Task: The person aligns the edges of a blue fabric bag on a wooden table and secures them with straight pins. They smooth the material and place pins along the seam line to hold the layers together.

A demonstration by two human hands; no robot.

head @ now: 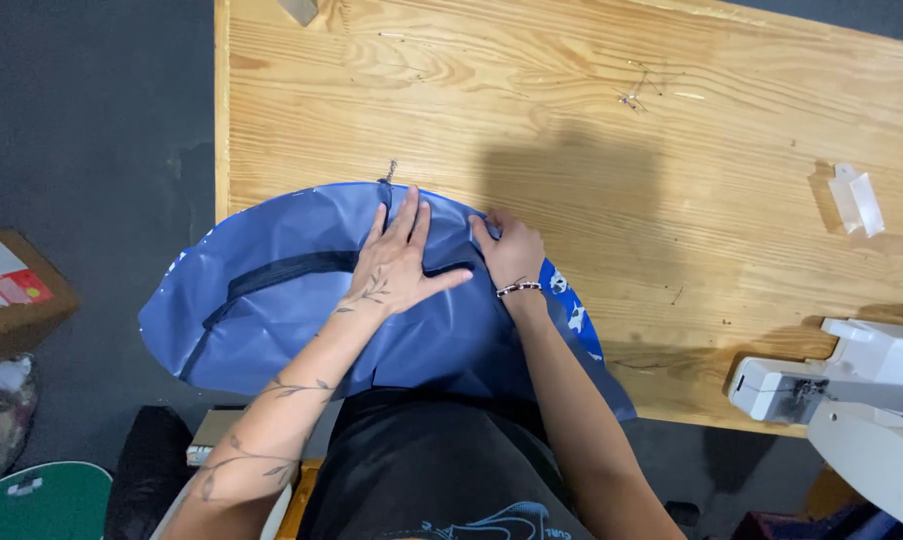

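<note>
Blue bag (pixel 272 320) lies flat at the near-left corner of the wooden surface (pixel 672 200), long axis left-right, overhanging the edge. Left hand (pixel 397 265) spread flat on it, fingers released, pressing. Right hand (pixel 512 250) just beside, fingers curled at the fabric edge; actual grip unclear. Sewing machine (pixel 852 400) well right.

A single view, from a camera on the person's head, looks almost straight down over the chest and forearms. It faces the wooden worktop (pixel 672 200), whose far edge runs toward twelve o'clock, and sits close enough that both hands fill the centre. Dark floor (pixel 82 150) shows at nine o'clock, and a white sewing machine (pixel 852 400) cuts in at four o'clock.
</note>
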